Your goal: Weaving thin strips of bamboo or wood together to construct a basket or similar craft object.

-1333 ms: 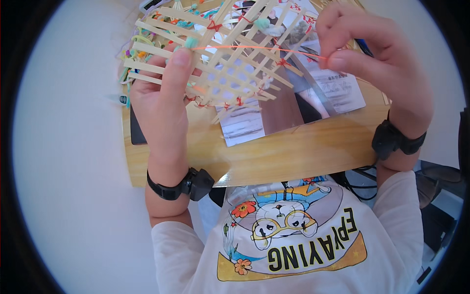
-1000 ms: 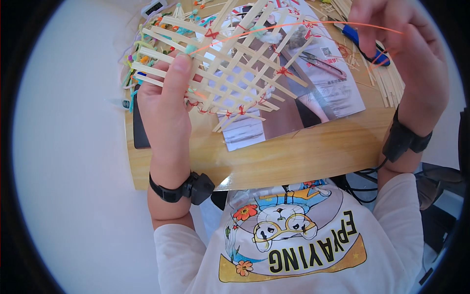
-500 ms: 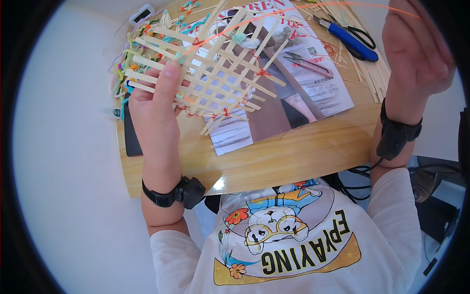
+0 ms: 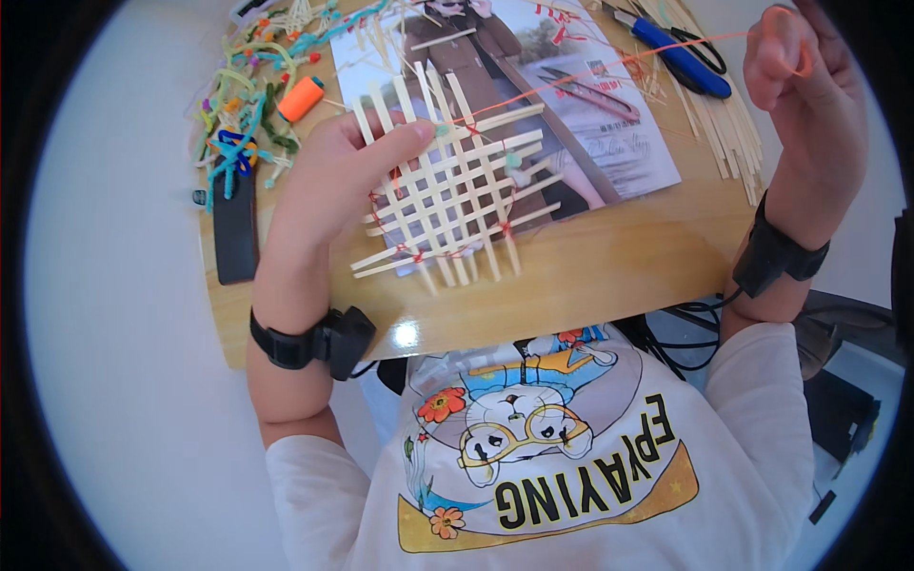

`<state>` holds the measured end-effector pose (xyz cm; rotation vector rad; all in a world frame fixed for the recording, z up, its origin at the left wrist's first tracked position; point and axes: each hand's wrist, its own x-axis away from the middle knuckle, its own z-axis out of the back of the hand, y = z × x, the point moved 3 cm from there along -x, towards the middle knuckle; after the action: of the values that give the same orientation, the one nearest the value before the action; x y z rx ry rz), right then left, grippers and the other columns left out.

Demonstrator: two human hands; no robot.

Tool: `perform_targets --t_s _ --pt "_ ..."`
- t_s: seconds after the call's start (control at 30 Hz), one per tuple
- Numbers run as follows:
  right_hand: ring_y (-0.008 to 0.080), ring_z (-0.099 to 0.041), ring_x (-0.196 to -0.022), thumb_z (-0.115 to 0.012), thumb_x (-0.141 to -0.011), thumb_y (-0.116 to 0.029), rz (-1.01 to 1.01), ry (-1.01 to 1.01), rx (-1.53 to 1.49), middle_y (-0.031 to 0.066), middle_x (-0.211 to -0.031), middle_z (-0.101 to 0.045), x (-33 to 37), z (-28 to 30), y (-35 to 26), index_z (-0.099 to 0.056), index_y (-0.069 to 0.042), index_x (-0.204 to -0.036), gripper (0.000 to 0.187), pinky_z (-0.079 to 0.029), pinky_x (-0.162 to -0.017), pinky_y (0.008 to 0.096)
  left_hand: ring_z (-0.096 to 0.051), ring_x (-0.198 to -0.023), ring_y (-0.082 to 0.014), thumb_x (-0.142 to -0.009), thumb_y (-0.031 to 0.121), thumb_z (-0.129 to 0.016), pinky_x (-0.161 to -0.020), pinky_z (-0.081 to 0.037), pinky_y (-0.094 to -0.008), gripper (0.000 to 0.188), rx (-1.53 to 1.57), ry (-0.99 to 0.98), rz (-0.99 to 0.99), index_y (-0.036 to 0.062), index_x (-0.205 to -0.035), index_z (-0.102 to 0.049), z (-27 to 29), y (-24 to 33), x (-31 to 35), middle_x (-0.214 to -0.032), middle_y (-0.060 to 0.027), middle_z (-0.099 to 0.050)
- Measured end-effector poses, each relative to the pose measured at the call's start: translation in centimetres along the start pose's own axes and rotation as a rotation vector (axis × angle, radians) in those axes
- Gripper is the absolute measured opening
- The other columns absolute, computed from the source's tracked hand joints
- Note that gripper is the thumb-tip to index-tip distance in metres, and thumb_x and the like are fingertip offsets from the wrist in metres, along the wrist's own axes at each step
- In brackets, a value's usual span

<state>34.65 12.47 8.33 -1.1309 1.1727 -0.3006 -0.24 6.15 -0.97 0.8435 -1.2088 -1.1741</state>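
The woven lattice (image 4: 465,205) was pinched in the left hand (image 4: 347,162), partly over the magazine (image 4: 647,167); the orange thread (image 4: 571,82), gripped by the right hand (image 4: 809,86), was best drawn taut without strips being bent

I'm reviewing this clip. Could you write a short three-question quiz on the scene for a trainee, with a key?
1. Which grip holds the woven strip lattice?
2. True or false: the orange thread stretches from the woven strip lattice to the right grip.
3. Fill in: the thread spool lying to the left of the magazine is ____ in colour.

Key: 1. The left grip. 2. True. 3. Orange.
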Motion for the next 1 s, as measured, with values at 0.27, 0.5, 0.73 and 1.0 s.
perform_targets --t_s 0.27,0.5,0.73,1.0 --pt "0.0185 -0.068 -0.066 -0.066 -0.085 0.000 -0.371 -0.062 0.506 0.0145 -0.078 -0.070 1.0 -8.8 1.5 -0.064 0.006 -0.085 0.007 -0.056 -0.061 0.0265 -0.052 -0.060 -0.0024 -0.082 0.031 -0.075 -0.052 -0.039 -0.0186 0.040 -0.110 -0.059 -0.057 0.0018 -0.107 -0.066 -1.0 -1.5 -0.7 -0.073 0.0030 -0.061" --pt "0.0217 -0.063 -0.077 -0.065 -0.086 -0.009 -0.234 -0.404 0.847 0.0095 -0.082 -0.065 -0.1 -13.0 3.8 -0.066 -0.002 -0.090 0.009 -0.049 -0.068 0.0311 -0.054 -0.070 -0.0031 -0.084 0.025 -0.074 -0.057 -0.042 -0.0183 0.061 -0.141 0.026 -0.234 0.0015 -0.135 -0.050 -1.5 -2.2 -0.6 -0.088 -0.0017 -0.063" --pt "0.0269 -0.059 -0.084 -0.064 -0.086 -0.012 -0.269 -0.462 0.816 0.0110 -0.086 -0.060 -1.2 -12.8 6.6 -0.066 -0.003 -0.090 0.010 -0.047 -0.074 0.0342 -0.060 -0.092 -0.0157 -0.080 0.022 -0.076 -0.082 -0.047 -0.0285 0.045 -0.685 0.224 -0.607 0.0150 -0.123 -0.063 -0.6 0.4 0.6 -0.107 -0.0051 -0.064" --pt "0.0260 -0.059 -0.078 -0.065 -0.085 -0.009 -0.057 -0.416 0.762 0.0104 -0.083 -0.060 -0.9 -13.4 7.1 -0.066 -0.003 -0.091 0.009 -0.047 -0.071 0.0339 -0.059 -0.099 -0.0155 -0.084 0.017 -0.072 -0.090 -0.045 -0.0295 0.031 -0.725 0.086 -0.696 0.0064 -0.113 -0.067 -2.6 2.6 1.7 -0.110 -0.0048 -0.066"
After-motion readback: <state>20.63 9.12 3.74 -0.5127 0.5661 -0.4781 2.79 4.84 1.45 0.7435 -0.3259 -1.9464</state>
